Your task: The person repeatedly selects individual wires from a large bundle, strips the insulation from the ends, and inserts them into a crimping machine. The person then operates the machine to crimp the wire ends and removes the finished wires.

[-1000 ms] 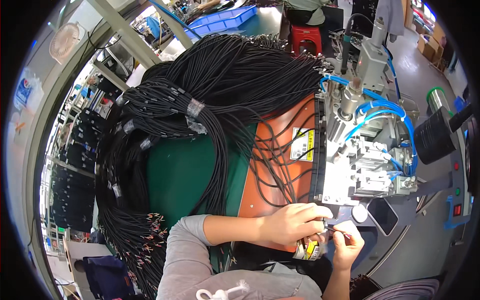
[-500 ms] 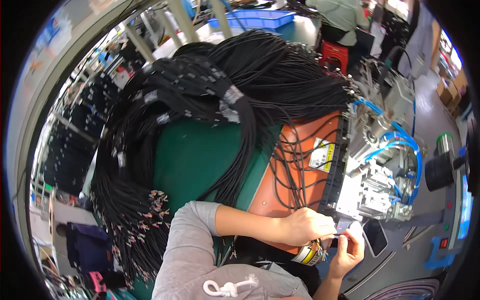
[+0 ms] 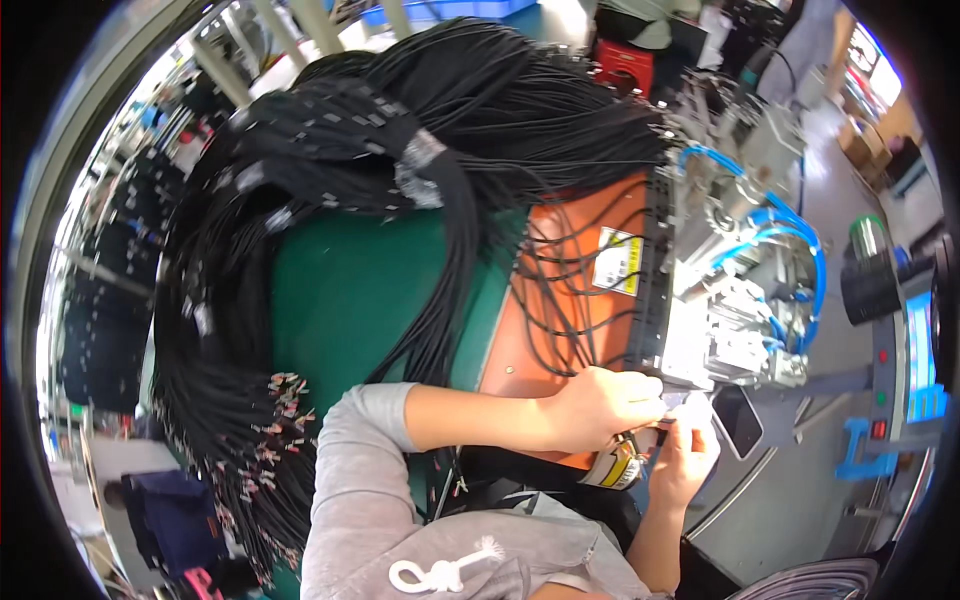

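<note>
My left hand is closed at the front edge of the orange board, its fingers round the black cables that run down to it. Close against it, my right hand pinches with thumb and forefinger. A small dark piece shows between the two hands, but the fingers cover most of it. Just below my left hand hangs a yellow, white and black label. Beside the hands stands a metal fixture with cylinders and blue air tubes.
A large heap of black cables covers the green mat at the back and left. Exposed wire ends hang at the left. A dark phone-like slab lies right of my hands. A person sits on a red stool behind.
The whole view has shifted, so the bench appears farther left and higher. My hands stay together at the same spot by the fixture. The coloured wire ends below my left hand show less.
</note>
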Available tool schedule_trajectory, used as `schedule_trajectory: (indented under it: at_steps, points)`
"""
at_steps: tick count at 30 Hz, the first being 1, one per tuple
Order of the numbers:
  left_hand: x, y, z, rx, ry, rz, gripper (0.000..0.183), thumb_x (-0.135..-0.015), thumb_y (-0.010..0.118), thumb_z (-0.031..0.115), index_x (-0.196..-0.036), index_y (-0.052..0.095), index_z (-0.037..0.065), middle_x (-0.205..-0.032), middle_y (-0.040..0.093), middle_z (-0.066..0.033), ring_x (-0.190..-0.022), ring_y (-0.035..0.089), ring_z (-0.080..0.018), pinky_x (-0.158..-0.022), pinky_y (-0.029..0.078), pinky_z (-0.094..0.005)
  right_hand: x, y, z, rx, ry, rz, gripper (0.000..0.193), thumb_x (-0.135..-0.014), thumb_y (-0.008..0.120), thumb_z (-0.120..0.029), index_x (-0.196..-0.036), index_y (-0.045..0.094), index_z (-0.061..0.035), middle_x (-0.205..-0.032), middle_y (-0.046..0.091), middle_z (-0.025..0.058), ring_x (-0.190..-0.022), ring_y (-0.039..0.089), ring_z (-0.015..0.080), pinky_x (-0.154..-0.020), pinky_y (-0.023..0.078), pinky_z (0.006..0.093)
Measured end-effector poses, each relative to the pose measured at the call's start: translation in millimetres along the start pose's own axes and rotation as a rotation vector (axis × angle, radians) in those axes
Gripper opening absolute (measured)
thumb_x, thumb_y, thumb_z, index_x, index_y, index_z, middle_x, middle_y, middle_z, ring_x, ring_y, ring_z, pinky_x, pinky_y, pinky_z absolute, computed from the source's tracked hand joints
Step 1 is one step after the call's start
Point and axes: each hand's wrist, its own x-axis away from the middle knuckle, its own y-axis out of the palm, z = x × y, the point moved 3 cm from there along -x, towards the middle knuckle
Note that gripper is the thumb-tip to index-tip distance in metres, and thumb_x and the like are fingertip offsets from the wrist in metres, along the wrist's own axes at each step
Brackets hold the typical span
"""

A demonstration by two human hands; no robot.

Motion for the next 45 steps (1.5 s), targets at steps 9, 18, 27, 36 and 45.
schedule_trajectory:
  at_steps: [9, 18, 27, 36, 45]
  points:
    - [-8.6, 2.1, -2.0, 0.066, -0.035, -0.021, 0.009, -0.074, 0.068, 0.006, -0.08, 0.061, 0.004, -0.066, 0.053, -0.0073, -0.058, 0.056, -0.0243, -0.05, 0.045, -0.0342, -11.1, 12.4, -15.8, -0.104, 0.044, -0.008, 0.006, -0.081, 0.064, 0.006, -0.087, 0.065, 0.0046, -0.089, 0.063, 0.0102, -0.084, 0.058, 0.0149, -0.077, 0.047, 0.0271]
    - [-12.3, 2.8, -1.7, 0.103, -0.081, -0.042, 0.012, -0.072, 0.07, 0.002, -0.076, 0.059, 0.003, -0.064, 0.048, -0.0074, -0.051, 0.053, -0.0223, -0.045, 0.042, -0.0333, -15.7, 11.2, -12.8, -0.137, -0.025, -0.094, 0.011, -0.079, 0.069, 0.004, -0.09, 0.066, 0.0036, -0.095, 0.064, 0.0107, -0.088, 0.061, 0.0159, -0.079, 0.048, 0.0273]
    - [-9.3, -0.2, 1.4, -0.073, -0.018, -0.052, 0.012, -0.071, 0.069, 0.004, -0.076, 0.058, 0.004, -0.067, 0.043, -0.0046, -0.053, 0.05, -0.0169, -0.043, 0.039, -0.0291, -15.5, 14.1, -31.2, 0.441, -0.579, 0.07, 0.02, -0.066, 0.078, 0.003, -0.079, 0.066, -0.0041, -0.076, 0.064, 0.0067, -0.071, 0.06, 0.02, -0.063, 0.045, 0.0284]
    - [-8.8, 6.5, -0.7, -0.287, 0.134, -0.138, 0.011, -0.071, 0.065, 0.006, -0.079, 0.059, 0.009, -0.071, 0.045, 0.001, -0.058, 0.046, -0.0102, -0.042, 0.036, -0.0236, -28.5, -6.4, -42.1, 0.553, -0.17, -0.264, 0.015, -0.072, 0.077, -0.008, -0.074, 0.063, -0.0015, -0.072, 0.062, 0.0062, -0.067, 0.056, 0.0179, -0.065, 0.044, 0.0285]
    - [-2.0, 13.1, -5.7, -0.279, 0.113, -0.153, 0.033, -0.066, 0.067, 0.008, -0.098, 0.068, 0.006, -0.074, 0.052, -0.0006, -0.06, 0.05, -0.0129, -0.045, 0.04, -0.025, -26.1, -15.0, -15.7, 0.206, 0.079, -0.227, 0.009, -0.078, 0.071, -0.005, -0.08, 0.064, 0.0011, -0.082, 0.063, 0.0057, -0.075, 0.057, 0.0122, -0.071, 0.044, 0.0259]
